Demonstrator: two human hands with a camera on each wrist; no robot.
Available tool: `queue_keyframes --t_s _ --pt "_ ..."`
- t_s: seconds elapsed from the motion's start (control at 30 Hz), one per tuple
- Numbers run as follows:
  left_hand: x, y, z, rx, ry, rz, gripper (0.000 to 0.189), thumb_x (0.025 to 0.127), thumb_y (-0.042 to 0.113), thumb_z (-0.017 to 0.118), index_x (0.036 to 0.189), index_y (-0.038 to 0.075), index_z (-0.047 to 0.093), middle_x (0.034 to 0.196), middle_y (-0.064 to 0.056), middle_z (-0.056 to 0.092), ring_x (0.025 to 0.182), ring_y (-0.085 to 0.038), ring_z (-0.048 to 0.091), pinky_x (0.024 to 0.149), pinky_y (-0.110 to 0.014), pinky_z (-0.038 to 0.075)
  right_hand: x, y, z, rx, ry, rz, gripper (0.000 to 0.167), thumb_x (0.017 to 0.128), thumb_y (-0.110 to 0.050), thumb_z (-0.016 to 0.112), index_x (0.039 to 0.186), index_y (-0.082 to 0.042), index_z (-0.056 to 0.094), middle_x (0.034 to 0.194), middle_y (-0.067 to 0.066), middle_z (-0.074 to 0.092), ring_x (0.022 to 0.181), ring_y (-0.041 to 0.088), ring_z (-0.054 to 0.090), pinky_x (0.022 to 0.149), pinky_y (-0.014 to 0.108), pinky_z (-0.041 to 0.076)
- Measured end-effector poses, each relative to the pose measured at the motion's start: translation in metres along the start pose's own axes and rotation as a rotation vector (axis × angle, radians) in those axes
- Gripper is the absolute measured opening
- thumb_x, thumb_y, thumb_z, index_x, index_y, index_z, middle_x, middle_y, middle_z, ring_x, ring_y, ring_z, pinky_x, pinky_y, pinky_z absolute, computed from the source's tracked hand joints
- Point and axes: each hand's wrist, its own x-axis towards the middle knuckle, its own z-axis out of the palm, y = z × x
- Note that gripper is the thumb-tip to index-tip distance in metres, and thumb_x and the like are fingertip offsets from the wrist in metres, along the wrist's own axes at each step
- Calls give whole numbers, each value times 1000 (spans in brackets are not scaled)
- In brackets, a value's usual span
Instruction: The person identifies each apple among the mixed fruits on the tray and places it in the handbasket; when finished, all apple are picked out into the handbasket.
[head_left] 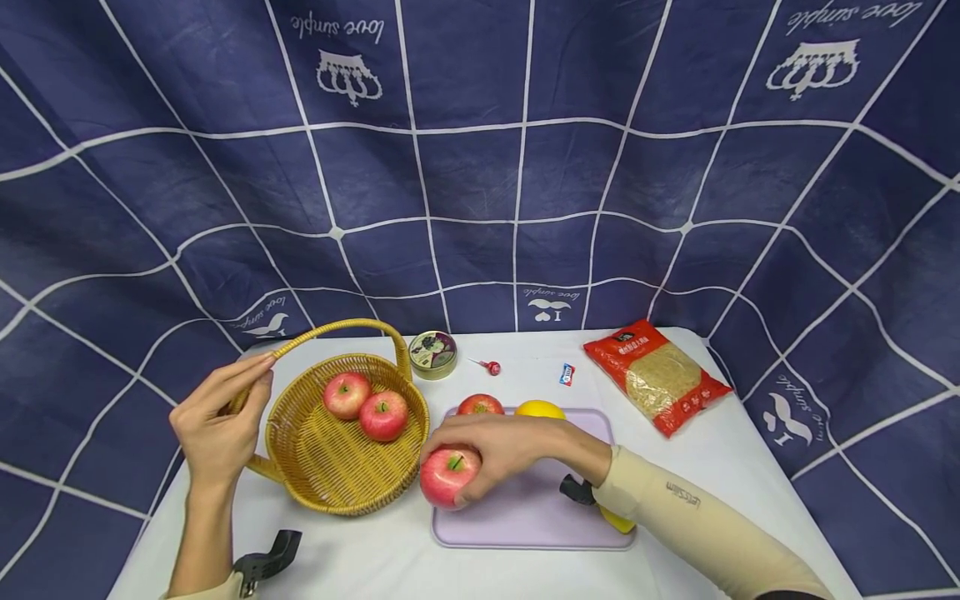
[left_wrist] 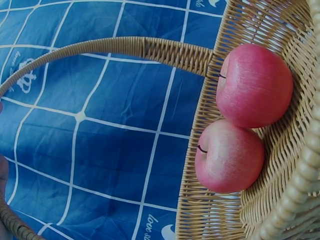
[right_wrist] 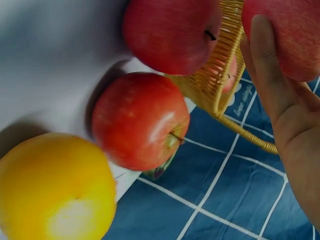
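My left hand point(head_left: 225, 417) grips the arched handle point(head_left: 341, 327) of a yellow wicker basket point(head_left: 296, 483). Two red apples lie inside; in the left wrist view the upper apple point(left_wrist: 255, 85) touches the lower apple point(left_wrist: 230, 156). Over the left end of a pale purple tray point(head_left: 532, 537), my right hand point(head_left: 502, 450) holds another apple point(head_left: 447, 477), beside the basket's rim. Behind that hand are a red apple point(head_left: 480, 404) and a yellow fruit point(head_left: 540, 409). One more apple point(right_wrist: 172, 35) shows in the right wrist view, hidden by the hand from above.
A round tin point(head_left: 433, 354), a red lollipop point(head_left: 491, 367) and a small blue-and-red packet point(head_left: 567, 374) lie along the back of the white table. At the right back rests a red bag point(head_left: 660, 375) of grainy food. Under the right forearm, a yellow thing point(head_left: 618, 521) partly shows.
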Motion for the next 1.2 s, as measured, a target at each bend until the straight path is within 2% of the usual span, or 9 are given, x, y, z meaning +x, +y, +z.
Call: queue_keyframes --t_s 0.27,0.53,0.97,1.2 --pt "0 -1 0 -18 2 7 11 77 -20 69 88 -18 73 95 -21 76 92 -12 73 83 -14 56 23 -6 -3 -17 -30 -13 55 81 -41 80 131 -42 55 122 -24 53 110 -7 51 95 15 47" --pt "0 0 0 -7 3 11 11 78 -19 69 88 -18 73 95 -19 76 92 -11 73 84 -14 56 47 -7 -6 -76 -68 -18 56 81 -43 80 131 -38 56 124 -23 53 112 -7 49 97 15 44" --pt "1 1 1 -18 21 5 10 77 -19 70 86 -18 73 94 -20 76 91 -12 73 84 -15 56 89 -10 -7 -134 -118 -22 55 80 -38 81 129 -33 56 120 -21 54 109 -10 48 96 7 40" --pt "2 1 1 -24 19 5 10 77 -19 69 86 -19 73 94 -21 76 91 -13 73 84 -15 56 106 -12 -7 -110 -149 11 54 81 -41 81 129 -33 55 117 -22 55 107 -9 50 94 7 41"
